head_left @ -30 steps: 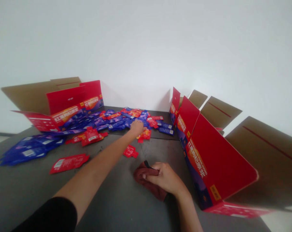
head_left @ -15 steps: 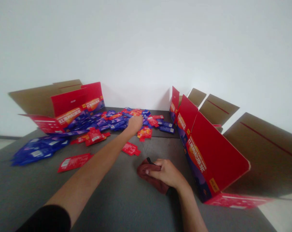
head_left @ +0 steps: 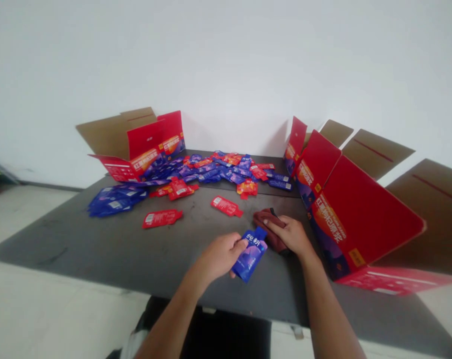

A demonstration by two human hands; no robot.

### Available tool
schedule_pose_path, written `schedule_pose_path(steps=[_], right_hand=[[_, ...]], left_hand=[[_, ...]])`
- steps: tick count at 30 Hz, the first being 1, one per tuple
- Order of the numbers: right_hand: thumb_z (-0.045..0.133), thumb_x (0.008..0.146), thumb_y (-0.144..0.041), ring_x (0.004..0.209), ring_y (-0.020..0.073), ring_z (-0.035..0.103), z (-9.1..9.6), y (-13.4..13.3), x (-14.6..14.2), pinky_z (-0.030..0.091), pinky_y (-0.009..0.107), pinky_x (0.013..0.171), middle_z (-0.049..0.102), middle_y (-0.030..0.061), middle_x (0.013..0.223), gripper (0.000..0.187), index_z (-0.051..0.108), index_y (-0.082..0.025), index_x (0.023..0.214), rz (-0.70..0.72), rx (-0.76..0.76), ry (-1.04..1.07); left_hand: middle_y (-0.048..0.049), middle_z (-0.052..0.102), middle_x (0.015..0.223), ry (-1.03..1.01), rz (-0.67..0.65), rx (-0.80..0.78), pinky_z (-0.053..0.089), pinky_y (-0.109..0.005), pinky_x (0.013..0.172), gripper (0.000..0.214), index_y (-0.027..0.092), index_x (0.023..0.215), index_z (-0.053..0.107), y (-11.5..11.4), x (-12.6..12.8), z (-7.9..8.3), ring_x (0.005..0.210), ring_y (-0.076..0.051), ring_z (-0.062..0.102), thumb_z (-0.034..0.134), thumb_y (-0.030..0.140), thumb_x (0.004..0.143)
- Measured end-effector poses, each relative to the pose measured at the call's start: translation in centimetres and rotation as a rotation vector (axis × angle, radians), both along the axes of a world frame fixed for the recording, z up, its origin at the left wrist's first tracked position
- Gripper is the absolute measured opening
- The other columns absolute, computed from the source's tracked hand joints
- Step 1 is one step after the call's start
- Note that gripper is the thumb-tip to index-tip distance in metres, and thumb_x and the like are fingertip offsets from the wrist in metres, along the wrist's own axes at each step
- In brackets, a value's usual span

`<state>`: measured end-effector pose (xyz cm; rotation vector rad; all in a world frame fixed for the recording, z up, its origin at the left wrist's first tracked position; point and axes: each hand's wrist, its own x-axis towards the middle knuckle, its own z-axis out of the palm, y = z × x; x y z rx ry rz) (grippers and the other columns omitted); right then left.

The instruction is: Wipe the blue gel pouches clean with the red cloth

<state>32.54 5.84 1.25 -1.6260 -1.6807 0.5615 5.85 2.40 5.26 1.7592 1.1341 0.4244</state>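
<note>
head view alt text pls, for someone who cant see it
A person's left hand holds a blue pouch over a dark table, while the right hand rests on a brown cloth. A heap of blue and red pouches lies between open red cardboard boxes.

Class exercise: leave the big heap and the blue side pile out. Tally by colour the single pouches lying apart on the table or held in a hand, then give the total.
Red pouches: 2
Blue pouch in the left hand: 1
Total: 3
</note>
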Motion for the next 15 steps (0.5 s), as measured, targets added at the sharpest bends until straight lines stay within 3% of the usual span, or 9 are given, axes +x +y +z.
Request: schedule_pose_path(steps=[2,5,7,10,15], right_hand=[[0.064,0.082,-0.071,0.065,0.0180,0.059,0.1,-0.2,-0.2,0.037,0.027,0.057,0.065,0.0027,0.068,0.055,0.071,-0.018,0.073,-0.017,0.006,0.019],[0.065,0.081,-0.072,0.067,0.0189,0.061,-0.2,-0.1,-0.3,0.040,0.028,0.058,0.068,0.0038,0.071,0.055,0.074,-0.017,0.078,-0.025,0.021,0.028],[0.066,0.081,-0.071,0.068,0.0194,0.062,-0.5,0.0,-0.2,0.041,0.028,0.060,0.069,0.0041,0.073,0.055,0.075,-0.017,0.080,-0.032,0.030,0.022],[0.067,0.080,-0.071,0.067,0.0188,0.061,-1.0,0.2,0.0,0.041,0.028,0.060,0.069,0.0036,0.073,0.055,0.074,-0.017,0.081,-0.064,0.046,0.012],[0.069,0.078,-0.073,0.062,0.0163,0.056,-1.5,0.4,0.0,0.036,0.028,0.056,0.061,0.0003,0.064,0.056,0.069,-0.018,0.070,-0.126,0.062,-0.035]], left_hand=[[-0.0030,0.071,0.076,0.053,0.040,-0.046,0.044,-0.024,0.043,0.042,0.019,0.097,0.061,-1.7,-1.3,-1.6,0.048,-0.017,0.065,0.038,0.054,0.101],[-0.0082,0.075,0.093,0.157,0.115,-0.012,0.049,-0.026,0.049,0.041,0.020,0.122,0.059,-3.1,-2.5,-3.2,0.058,-0.021,0.071,0.037,0.050,0.103],[-0.0125,0.076,0.105,0.244,0.163,0.084,0.055,-0.031,0.066,0.044,0.020,0.139,0.051,-3.6,-2.9,-3.8,0.081,-0.026,0.076,0.037,0.044,0.104],[-0.0168,0.073,0.118,0.326,0.197,0.228,0.053,-0.041,0.091,0.051,0.016,0.151,0.041,-4.5,-3.2,-4.3,0.107,-0.030,0.071,0.036,0.039,0.106],[-0.0158,0.057,0.141,0.310,0.168,0.586,0.045,-0.052,0.105,0.055,0.021,0.154,0.040,-7.6,-4.2,-4.6,0.128,-0.032,0.054,0.046,0.043,0.104]])
